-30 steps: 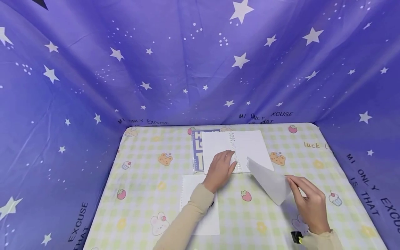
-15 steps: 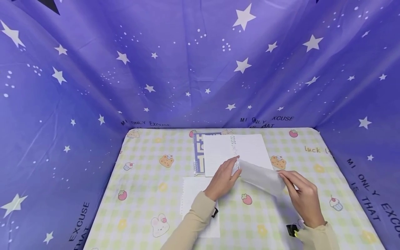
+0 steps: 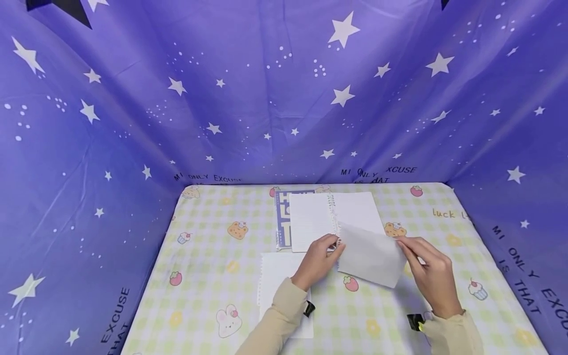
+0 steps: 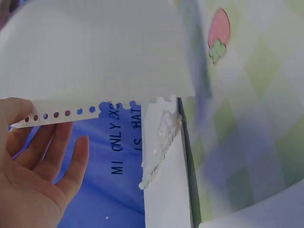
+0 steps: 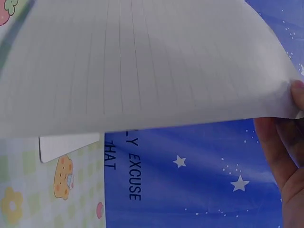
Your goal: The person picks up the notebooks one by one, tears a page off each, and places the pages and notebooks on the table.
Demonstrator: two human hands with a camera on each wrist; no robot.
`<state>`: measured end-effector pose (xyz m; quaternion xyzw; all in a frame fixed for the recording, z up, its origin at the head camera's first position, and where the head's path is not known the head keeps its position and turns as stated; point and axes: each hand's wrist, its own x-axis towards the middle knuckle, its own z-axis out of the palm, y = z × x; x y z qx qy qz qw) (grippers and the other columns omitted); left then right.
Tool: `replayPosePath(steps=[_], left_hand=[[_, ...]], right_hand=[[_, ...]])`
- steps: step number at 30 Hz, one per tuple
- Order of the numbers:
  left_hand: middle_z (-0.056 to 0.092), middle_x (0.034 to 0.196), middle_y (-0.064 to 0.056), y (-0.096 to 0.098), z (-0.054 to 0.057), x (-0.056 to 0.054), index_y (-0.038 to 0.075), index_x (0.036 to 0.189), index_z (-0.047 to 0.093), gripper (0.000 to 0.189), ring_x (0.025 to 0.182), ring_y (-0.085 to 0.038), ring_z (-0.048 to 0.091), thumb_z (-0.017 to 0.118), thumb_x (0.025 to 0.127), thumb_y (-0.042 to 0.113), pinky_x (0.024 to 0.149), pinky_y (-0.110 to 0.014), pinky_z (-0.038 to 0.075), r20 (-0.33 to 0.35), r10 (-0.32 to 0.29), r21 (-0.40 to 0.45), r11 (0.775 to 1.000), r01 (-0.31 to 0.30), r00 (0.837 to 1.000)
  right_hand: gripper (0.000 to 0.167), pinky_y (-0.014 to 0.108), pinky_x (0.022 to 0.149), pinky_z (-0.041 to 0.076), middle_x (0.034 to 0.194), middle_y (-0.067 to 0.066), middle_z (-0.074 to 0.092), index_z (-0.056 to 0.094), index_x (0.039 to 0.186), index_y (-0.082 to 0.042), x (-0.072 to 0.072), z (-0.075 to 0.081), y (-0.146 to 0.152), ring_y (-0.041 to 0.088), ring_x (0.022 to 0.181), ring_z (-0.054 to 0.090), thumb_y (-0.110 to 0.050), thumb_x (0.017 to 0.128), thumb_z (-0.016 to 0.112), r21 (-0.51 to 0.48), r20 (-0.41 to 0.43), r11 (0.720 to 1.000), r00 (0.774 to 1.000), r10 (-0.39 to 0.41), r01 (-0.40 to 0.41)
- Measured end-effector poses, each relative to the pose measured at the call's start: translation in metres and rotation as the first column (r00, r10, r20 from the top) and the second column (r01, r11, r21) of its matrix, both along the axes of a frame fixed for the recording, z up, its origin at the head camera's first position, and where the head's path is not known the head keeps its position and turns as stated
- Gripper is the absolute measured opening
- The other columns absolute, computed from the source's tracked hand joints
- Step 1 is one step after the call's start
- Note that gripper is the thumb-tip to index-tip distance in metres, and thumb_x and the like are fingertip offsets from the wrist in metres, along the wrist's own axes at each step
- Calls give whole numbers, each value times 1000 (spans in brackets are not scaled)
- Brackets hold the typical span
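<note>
A loose lined sheet of paper (image 3: 372, 259) is held up between the two hands, over the near right part of an open spiral notebook (image 3: 355, 209). My left hand (image 3: 317, 261) pinches its hole-punched edge; in the left wrist view, the thumb and fingers of that hand (image 4: 35, 175) lie on opposite sides of the strip. Part of this edge is ragged. At the other end, my right hand (image 3: 434, 276) pinches a corner, also seen at the side of the right wrist view. Small torn paper bits (image 4: 164, 135) cling along the notebook's binding.
A purple cover with large pale letters (image 3: 283, 224) shows under the notebook's left side. Another torn sheet (image 3: 275, 276) lies on the checked tablecloth (image 3: 208, 266), partly beneath the left forearm. Behind the table hangs a purple star-printed curtain (image 3: 248, 108).
My left hand has come off the notebook's binding and now pinches the sheet's punched edge. My right hand has moved left with the sheet, which is spread flatter.
</note>
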<state>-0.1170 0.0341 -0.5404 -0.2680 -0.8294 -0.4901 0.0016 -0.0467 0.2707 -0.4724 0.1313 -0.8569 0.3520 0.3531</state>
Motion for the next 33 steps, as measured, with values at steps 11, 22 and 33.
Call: replayPosePath(steps=[11, 22, 33], left_hand=[[70, 90, 0, -2, -3, 21, 9, 98, 74, 16, 80, 3, 60, 66, 96, 22, 71, -13, 54, 150, 82, 147, 984, -104, 985], [70, 87, 0, -5, -26, 35, 5, 105, 70, 17, 76, 4, 59, 72, 89, 9, 72, -16, 55, 267, 134, 119, 978, -171, 954], [68, 85, 4, -11, -54, 50, 5, 118, 66, 41, 67, 6, 57, 78, 79, -1, 66, -15, 53, 319, 177, 13, 982, -191, 931]], right_hand=[[32, 2, 74, 45, 97, 8, 74, 77, 106, -4, 1, -13, 2, -3, 90, 64, 15, 81, 71, -30, 32, 999, 999, 32, -31], [31, 3, 65, 46, 96, 0, 72, 77, 105, -9, 0, -42, 4, -14, 83, 55, 10, 81, 74, 72, 187, 997, 982, -22, 9], [25, 20, 66, 57, 100, -2, 70, 72, 111, -12, -5, -87, -4, 6, 83, 65, -1, 89, 71, 151, 414, 988, 910, -25, -42]])
